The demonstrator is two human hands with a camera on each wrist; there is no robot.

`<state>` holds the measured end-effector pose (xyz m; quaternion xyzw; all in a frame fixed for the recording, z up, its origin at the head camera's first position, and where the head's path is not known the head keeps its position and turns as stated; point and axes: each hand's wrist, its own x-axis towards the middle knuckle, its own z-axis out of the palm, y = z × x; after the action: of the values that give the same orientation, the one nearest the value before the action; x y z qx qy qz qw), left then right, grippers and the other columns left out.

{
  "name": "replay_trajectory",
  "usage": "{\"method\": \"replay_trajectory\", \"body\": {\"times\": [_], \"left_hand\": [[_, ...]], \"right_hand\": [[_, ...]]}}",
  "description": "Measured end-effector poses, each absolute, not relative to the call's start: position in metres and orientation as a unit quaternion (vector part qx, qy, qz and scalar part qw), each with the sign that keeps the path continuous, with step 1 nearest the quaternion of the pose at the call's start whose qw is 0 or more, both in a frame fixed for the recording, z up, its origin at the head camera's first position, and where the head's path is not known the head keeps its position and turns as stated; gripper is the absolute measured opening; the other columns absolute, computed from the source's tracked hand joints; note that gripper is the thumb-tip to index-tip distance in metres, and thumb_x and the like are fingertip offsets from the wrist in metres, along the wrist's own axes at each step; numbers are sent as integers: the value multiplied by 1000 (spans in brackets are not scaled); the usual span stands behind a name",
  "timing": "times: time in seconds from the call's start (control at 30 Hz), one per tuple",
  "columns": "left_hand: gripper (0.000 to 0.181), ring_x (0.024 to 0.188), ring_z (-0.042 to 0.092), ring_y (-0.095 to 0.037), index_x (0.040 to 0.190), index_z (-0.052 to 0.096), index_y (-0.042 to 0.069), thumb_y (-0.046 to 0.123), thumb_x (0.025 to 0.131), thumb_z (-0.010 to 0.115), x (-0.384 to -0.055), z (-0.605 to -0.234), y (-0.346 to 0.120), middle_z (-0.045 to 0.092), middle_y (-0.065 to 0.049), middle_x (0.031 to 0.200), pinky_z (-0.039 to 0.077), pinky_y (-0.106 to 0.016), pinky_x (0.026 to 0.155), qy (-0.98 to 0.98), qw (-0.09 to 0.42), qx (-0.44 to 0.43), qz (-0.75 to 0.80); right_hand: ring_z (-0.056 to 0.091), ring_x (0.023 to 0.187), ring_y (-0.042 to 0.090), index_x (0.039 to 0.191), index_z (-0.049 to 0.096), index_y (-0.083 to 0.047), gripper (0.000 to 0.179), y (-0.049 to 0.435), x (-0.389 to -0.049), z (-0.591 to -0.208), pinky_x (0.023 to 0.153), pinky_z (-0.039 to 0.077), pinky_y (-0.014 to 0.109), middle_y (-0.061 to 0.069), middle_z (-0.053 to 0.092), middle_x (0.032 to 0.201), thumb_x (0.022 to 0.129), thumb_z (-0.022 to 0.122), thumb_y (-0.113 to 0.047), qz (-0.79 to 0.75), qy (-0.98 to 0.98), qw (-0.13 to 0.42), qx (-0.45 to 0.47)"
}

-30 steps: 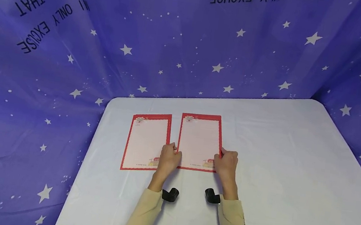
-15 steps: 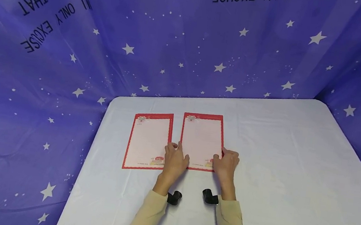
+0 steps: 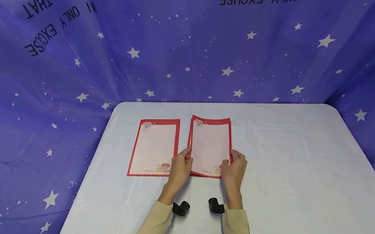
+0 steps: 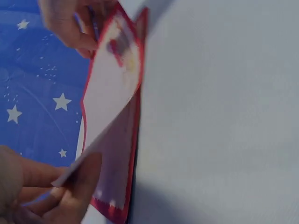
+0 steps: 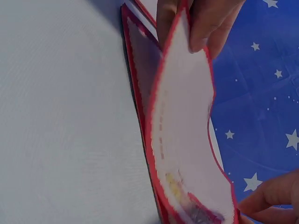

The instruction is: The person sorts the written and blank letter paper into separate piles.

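Note:
A red-bordered sheet of letter paper [image 3: 210,147], bent upward, is lifted at its left side off a matching sheet or stack beneath it. My left hand [image 3: 180,167] pinches its left edge; in the left wrist view, thumb and fingers [image 4: 86,179] hold the raised edge above the lower red-edged paper [image 4: 114,172]. At the opposite edge, my right hand [image 3: 233,173] grips near the corner with the yellow and red drawing, thumb on top. The right wrist view shows the sheet [image 5: 187,107] curved between both hands. Another red-bordered sheet [image 3: 153,148] lies flat to the left.
A white cloth [image 3: 289,176] covers the table under the papers. Purple star-printed fabric [image 3: 182,46] hangs behind and at the sides. Black wrist cameras [image 3: 181,208] stick out from the inner side of each sleeve.
The left hand's fingers spread beside the sheet, then closed on its left edge. That side of the top sheet has risen off the paper below, and the sheet now bends.

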<state>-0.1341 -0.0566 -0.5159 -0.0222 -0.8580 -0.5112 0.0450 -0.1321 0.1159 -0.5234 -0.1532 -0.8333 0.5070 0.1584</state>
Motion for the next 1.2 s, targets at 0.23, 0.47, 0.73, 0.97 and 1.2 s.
{"method": "replay_trajectory", "body": {"times": [0.23,0.47,0.73,0.97,1.2], "left_hand": [[47,63,43,-7,145,60,-1,-5,98,65,-133,-514,-51,68,-12,94,34,-19,55,-816,51,-17,-575],[50,103,72,-27,149,57,4,0,100,65,-135,-503,-24,70,-16,108,46,-20,70,-783,47,-34,-619],[49,77,52,-3,147,53,-9,-2,99,64,-138,-506,43,65,-9,96,45,-18,67,-784,7,-65,-617],[54,70,52,4,146,48,-16,-2,97,65,-134,-511,90,69,-7,95,46,-14,63,-794,-82,-98,-595],[34,59,37,-3,126,64,-19,-2,96,64,-137,-525,110,47,4,74,32,-17,54,-841,-121,-124,-512]], "right_hand": [[61,117,43,138,62,8,48,122,-130,-520,98,48,54,31,62,135,91,53,8,549,-799,183,-160],[49,140,41,151,49,6,54,157,-125,-511,116,38,54,30,53,149,98,54,3,558,-785,203,-177],[45,142,47,150,50,6,52,218,-118,-510,118,34,55,34,52,145,98,50,6,524,-786,247,-214],[46,138,50,151,49,6,53,267,-109,-515,118,33,56,37,52,141,99,44,7,486,-798,248,-256],[43,134,59,151,42,14,56,291,-100,-530,114,34,64,44,47,135,95,42,3,446,-832,160,-287]]}}
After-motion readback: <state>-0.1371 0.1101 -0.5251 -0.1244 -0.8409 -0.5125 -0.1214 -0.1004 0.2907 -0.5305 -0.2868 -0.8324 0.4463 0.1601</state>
